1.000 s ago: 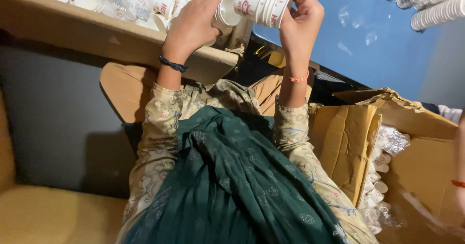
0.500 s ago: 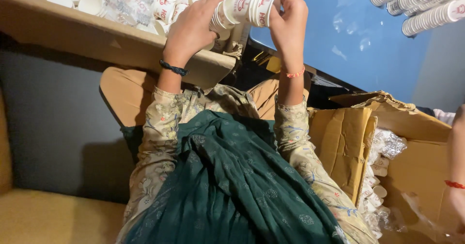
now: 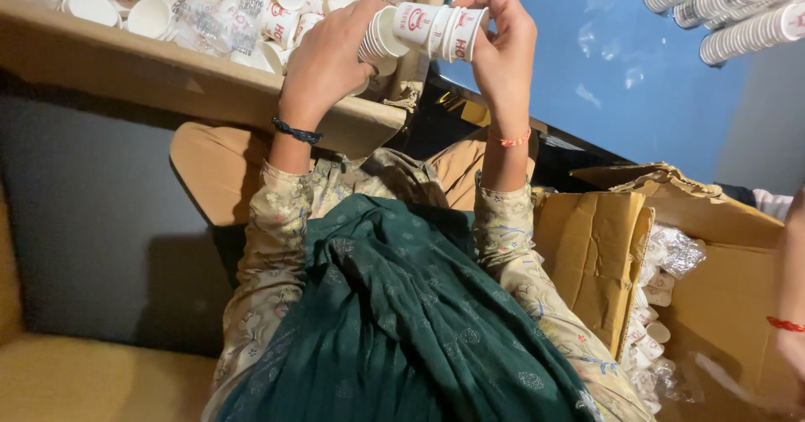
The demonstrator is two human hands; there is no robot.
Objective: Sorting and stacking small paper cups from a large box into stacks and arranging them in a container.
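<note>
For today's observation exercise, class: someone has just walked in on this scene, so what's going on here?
A person seen from above holds a short stack of white paper cups with red print between both hands: the left hand at its open end, the right hand around its base. Just beyond is a cardboard box full of loose cups. To the right, another open carton holds wrapped cups, and long cup stacks lie on a blue surface.
</note>
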